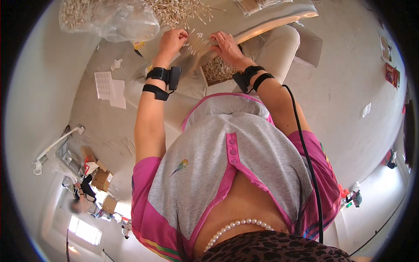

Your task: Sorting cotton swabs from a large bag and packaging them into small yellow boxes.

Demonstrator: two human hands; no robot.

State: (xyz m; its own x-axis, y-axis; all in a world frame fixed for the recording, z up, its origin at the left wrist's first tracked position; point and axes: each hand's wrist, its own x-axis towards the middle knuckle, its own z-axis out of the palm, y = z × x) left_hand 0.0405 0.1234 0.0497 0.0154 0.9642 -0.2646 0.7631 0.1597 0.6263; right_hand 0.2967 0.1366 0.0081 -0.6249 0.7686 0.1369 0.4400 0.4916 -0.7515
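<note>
- My left hand (174, 40) has its fingers curled in and the tips drawn together at the edge of the fanned cotton swabs (197, 43); whether it pinches one, I cannot tell.
- My right hand (227, 47) faces it, half open, fingers loosely bent, with no swab clearly in its hold.
- The fanned swabs lie between my two hands, roughly side by side — I judge that facing hands help line them up. What they rest on, I cannot tell.
- One loose heap (179, 12) lies beyond my hands, beside one clear plastic bag (126, 22); likely there for easy reach.
- One open box (220, 72) of sticks sits low between my forearms, probably so it is close by.
- Counting: one fan, of perhaps a dozen or more — overlap hides the exact number; the heap is past counting.
- Two black straps circle each wrist; two paper sheets (104, 85) lie on the floor.
</note>
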